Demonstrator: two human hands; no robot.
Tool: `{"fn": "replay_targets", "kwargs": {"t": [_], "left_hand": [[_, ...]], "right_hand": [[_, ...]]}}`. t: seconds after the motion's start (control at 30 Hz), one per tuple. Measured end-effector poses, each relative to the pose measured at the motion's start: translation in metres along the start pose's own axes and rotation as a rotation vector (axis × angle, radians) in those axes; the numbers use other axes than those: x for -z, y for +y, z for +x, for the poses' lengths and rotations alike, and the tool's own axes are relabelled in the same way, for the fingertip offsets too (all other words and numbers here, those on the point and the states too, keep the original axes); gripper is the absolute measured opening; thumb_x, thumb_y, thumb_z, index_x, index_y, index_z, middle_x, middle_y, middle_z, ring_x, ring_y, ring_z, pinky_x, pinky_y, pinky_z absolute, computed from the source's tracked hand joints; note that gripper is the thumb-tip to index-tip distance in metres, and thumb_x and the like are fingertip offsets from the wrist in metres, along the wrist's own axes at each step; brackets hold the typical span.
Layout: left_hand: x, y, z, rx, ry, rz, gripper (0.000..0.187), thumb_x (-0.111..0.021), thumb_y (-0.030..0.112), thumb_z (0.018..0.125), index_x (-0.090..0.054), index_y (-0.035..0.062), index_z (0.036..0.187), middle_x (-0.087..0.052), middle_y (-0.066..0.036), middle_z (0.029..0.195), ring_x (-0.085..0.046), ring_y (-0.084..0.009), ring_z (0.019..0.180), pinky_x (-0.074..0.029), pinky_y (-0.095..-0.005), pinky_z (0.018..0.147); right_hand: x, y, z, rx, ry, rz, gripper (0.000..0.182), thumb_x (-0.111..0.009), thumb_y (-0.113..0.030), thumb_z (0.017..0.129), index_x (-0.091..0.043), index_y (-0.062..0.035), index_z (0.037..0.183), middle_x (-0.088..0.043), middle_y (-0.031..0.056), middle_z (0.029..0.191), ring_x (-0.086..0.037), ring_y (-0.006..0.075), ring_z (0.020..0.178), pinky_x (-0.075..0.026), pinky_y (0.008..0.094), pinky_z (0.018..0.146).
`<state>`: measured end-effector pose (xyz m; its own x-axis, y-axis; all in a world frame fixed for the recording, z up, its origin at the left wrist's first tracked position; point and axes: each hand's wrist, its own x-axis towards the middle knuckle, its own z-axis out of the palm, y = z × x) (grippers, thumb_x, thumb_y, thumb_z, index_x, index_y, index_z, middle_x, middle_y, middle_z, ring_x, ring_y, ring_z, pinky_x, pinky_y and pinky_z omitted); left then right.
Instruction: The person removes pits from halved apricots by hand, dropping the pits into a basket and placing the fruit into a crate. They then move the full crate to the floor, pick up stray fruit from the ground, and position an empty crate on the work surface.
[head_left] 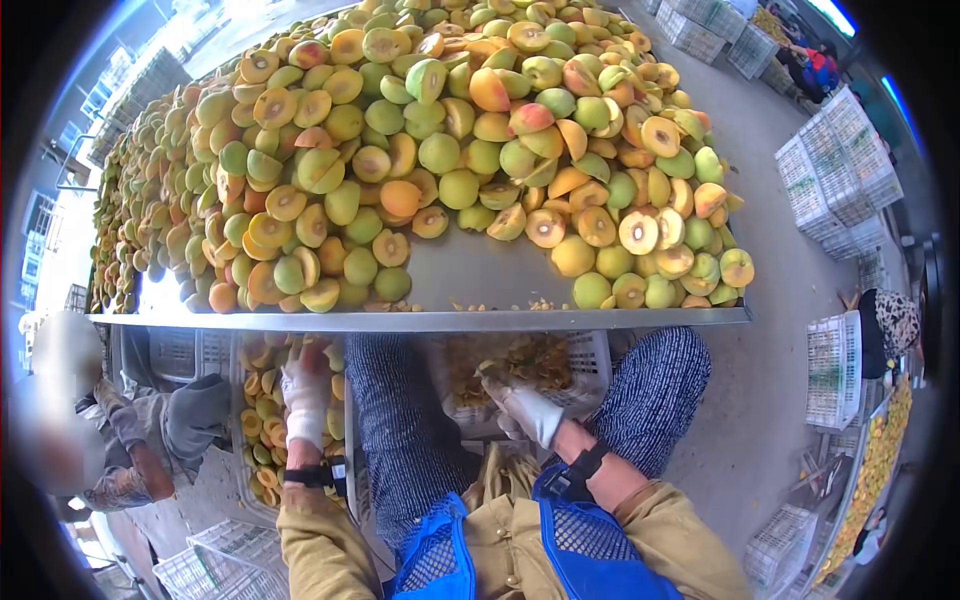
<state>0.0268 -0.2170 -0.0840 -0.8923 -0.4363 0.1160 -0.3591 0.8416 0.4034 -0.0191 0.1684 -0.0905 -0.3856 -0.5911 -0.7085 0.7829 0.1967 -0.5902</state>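
Heaped halved fruit (440, 153) on a metal table (470, 265) above patterned trousers (645, 395)

Grey floor (745, 150), smooth, looks like concrete, visible right of the metal surface (465, 268) and below its near right corner. Surface has a straight raised near edge. Stacked white plastic crates (838, 165) off its right side, with more crates (705, 25) past the far right corner. Single white crate (835, 370) farther down the right, another (780, 545) lower right, near a long tray-like table (818, 550). White lattice crates (222, 562) on the floor, lower left. Two bright blue-white light strips (833, 16) (901, 105) upper right. Left side heavily overexposed; structure there too washed out to tell.
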Motion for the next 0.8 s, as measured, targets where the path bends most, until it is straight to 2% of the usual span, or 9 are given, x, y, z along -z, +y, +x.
{"fn": "replay_targets", "kwargs": {"t": [0.07, 0.17, 0.27, 0.4, 0.47, 0.53, 0.6, 0.63, 0.8], "left_hand": [[0.019, 0.007, -0.012, -0.124, 0.205, -0.275, 0.028, -0.066, 0.009, 0.088, -0.071, 0.0113, 0.115, -0.073, -0.012, 0.1, -0.071, -0.0288, 0.085, -0.056, -0.0407, 0.074], [0.093, 0.129, -0.033, 0.209, -0.064, -0.829, 0.03, -0.062, 0.001, 0.093, -0.07, 0.0032, 0.122, -0.071, -0.002, 0.09, -0.064, -0.0107, 0.075, -0.052, -0.0244, 0.069], [0.1, 0.204, -0.026, 0.155, -0.198, -0.876, 0.03, -0.063, 0.002, 0.093, -0.07, 0.0037, 0.122, -0.072, -0.005, 0.093, -0.066, -0.0117, 0.077, -0.052, -0.0258, 0.07], [0.066, 0.281, 0.027, -0.663, 0.05, -0.444, 0.03, -0.064, 0.01, 0.095, -0.069, 0.01, 0.125, -0.071, -0.006, 0.094, -0.065, -0.0136, 0.074, -0.053, -0.0252, 0.064], [0.045, 0.322, 0.052, -0.698, 0.063, -0.208, 0.034, -0.066, 0.01, 0.09, -0.07, 0.0147, 0.123, -0.072, -0.009, 0.108, -0.069, -0.0228, 0.087, -0.056, -0.0348, 0.078], [0.005, 0.353, 0.079, -0.816, 0.091, -0.26, 0.038, -0.065, 0.014, 0.089, -0.069, 0.0219, 0.126, -0.068, -0.005, 0.126, -0.068, -0.0277, 0.102, -0.056, -0.0428, 0.089], [-0.02, 0.381, 0.091, -0.782, 0.026, -0.05, 0.046, -0.063, 0.016, 0.09, -0.061, 0.0255, 0.136, -0.061, -0.007, 0.139, -0.067, -0.03, 0.109, -0.055, -0.044, 0.093], [-0.028, 0.391, 0.099, -0.768, 0.013, 0.066, 0.049, -0.062, 0.02, 0.091, -0.055, 0.0277, 0.139, -0.06, -0.006, 0.137, -0.066, -0.0312, 0.109, -0.056, -0.0431, 0.091], [-0.04, 0.395, 0.113, -0.721, -0.075, -0.041, 0.045, -0.065, 0.017, 0.087, -0.057, 0.0229, 0.131, -0.064, -0.008, 0.123, -0.066, -0.0335, 0.106, -0.055, -0.0461, 0.086]], "right_hand": [[-0.015, -0.011, -0.018, 0.198, 0.076, -0.08, 0.05, -0.047, -0.06, 0.102, -0.055, -0.015, 0.123, -0.039, -0.0035, 0.058, -0.031, 0.0086, 0.037, -0.022, 0.0282, 0.037], [-0.011, -0.024, -0.035, 0.064, 0.008, -0.02, 0.052, -0.05, -0.059, 0.102, -0.056, -0.0132, 0.125, -0.046, -0.0012, 0.056, -0.034, 0.0079, 0.036, -0.024, 0.0278, 0.035], [-0.011, -0.025, -0.036, 0.04, 0.019, -0.078, 0.043, -0.057, -0.052, 0.101, -0.061, -0.0118, 0.114, -0.055, 0.0011, 0.058, -0.04, 0.0094, 0.038, -0.028, 0.0274, 0.036], [0.004, 0.011, -0.013, 0.102, 0.027, -0.141, 0.033, -0.066, -0.042, 0.098, -0.065, -0.0098, 0.101, -0.057, 0.0008, 0.059, -0.044, 0.0098, 0.041, -0.032, 0.028, 0.039], [0.006, 0.004, -0.017, 0.082, 0.102, -0.205, 0.031, -0.069, -0.04, 0.096, -0.065, -0.0092, 0.1, -0.056, 0.0004, 0.059, -0.045, 0.01, 0.041, -0.032, 0.0287, 0.039], [-0.004, -0.016, -0.032, 0.071, 0.151, -0.235, 0.027, -0.07, -0.033, 0.097, -0.065, -0.0074, 0.1, -0.057, -0.0003, 0.062, -0.048, 0.0099, 0.045, -0.035, 0.0281, 0.043], [-0.009, -0.014, -0.027, 0.118, 0.171, -0.189, 0.025, -0.069, -0.031, 0.097, -0.066, -0.0067, 0.101, -0.057, -0.0005, 0.063, -0.05, 0.0097, 0.048, -0.037, 0.0276, 0.045], [-0.006, -0.013, -0.024, 0.124, 0.131, -0.166, 0.022, -0.068, -0.028, 0.098, -0.066, -0.0059, 0.103, -0.058, -0.0006, 0.066, -0.052, 0.0094, 0.051, -0.039, 0.0278, 0.047], [-0.006, -0.008, -0.024, 0.181, 0.084, -0.105, 0.023, -0.068, -0.028, 0.098, -0.065, -0.006, 0.106, -0.057, -0.0015, 0.066, -0.05, 0.008, 0.051, -0.039, 0.0272, 0.047]]}}
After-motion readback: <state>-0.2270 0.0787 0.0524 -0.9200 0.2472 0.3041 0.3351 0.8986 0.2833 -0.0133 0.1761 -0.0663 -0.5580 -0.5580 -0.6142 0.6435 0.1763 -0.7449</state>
